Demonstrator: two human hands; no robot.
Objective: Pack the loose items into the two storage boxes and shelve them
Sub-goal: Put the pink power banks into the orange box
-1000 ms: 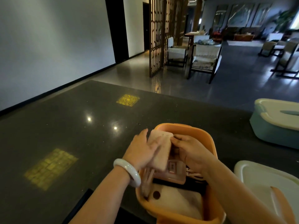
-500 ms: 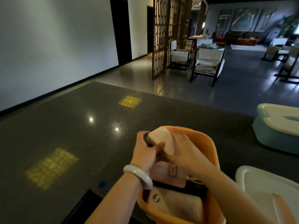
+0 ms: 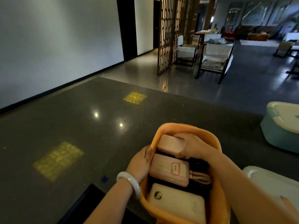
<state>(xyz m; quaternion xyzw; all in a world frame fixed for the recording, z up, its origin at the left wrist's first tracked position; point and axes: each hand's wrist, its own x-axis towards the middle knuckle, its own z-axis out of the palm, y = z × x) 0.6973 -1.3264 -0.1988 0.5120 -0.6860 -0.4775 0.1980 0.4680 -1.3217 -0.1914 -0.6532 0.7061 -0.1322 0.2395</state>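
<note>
The dark polished countertop (image 3: 80, 135) carries an orange storage box (image 3: 186, 128) at the hands, a teal lidded box (image 3: 278, 135) far right of them, and a white lid (image 3: 271, 180) beside the right forearm.

orange box (image 3: 186, 129): open, on counter | three pale cases (image 3: 168, 168): inside, in row
</note>
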